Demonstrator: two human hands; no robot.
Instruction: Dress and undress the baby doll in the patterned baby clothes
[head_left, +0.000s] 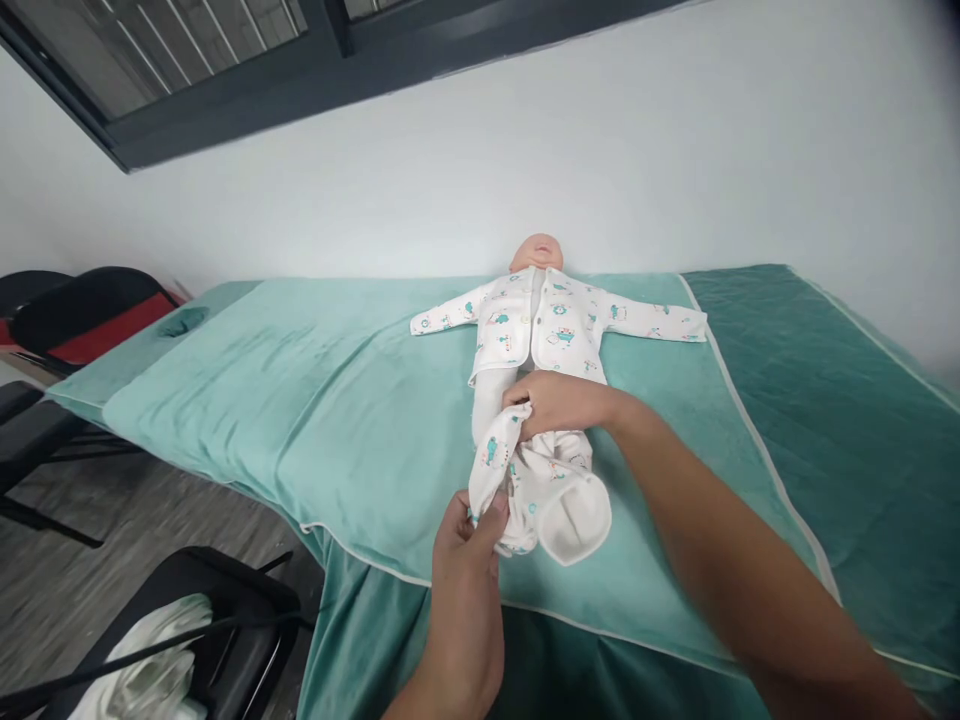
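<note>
A baby doll (pixel 538 252) lies on its back, dressed in a white printed jacket (pixel 502 325) with both sleeves stretched out sideways. Around its lower legs are bunched white printed baby pants (pixel 525 500), with one pale leg (pixel 491 400) bare of them above. Near the lower end of the pants, my left hand (pixel 472 550) pinches the fabric between thumb and fingers. My right hand (pixel 555 402) grips the upper edge of the pants between the doll's legs, its fingertips partly hidden by cloth. A wide white cuff (pixel 574 520) hangs open at the lower right.
The doll rests on a padded bed with a light green cover (pixel 360 420), edged in white, over darker green cloth (pixel 847 400). A white wall (pixel 375 190) stands behind. Black chairs (pixel 217 620) are at the left, one holding crumpled pale cloth (pixel 150 670).
</note>
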